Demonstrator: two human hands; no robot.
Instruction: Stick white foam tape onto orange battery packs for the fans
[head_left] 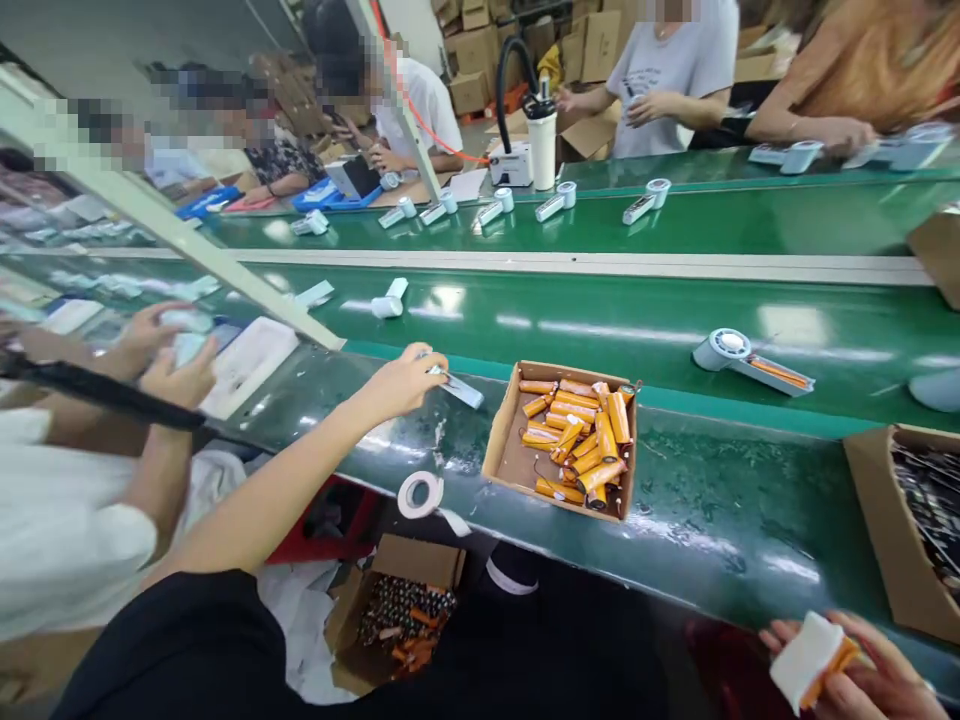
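My left hand [409, 380] reaches out over the near bench, its fingers closed on a pale handheld fan [463, 391]. The slim handle shows, but the rest is hidden under the hand. Low at the right edge, my right hand [877, 675] is closed around a white and orange piece [810, 660], too unclear to name further. Between the hands stands a shallow cardboard box [501, 445] of orange wrapped batteries [574, 415]. A roll of white tape [420, 494] lies at the bench edge, its loose end hanging over.
Behind the bench, a green conveyor [585, 335] carries an open fan [750, 360] with an orange battery inside. A carton of dark wired parts [877, 530] stands at right. Below sits another parts box [349, 640]. A co-worker's hands [176, 365] are close on the left.
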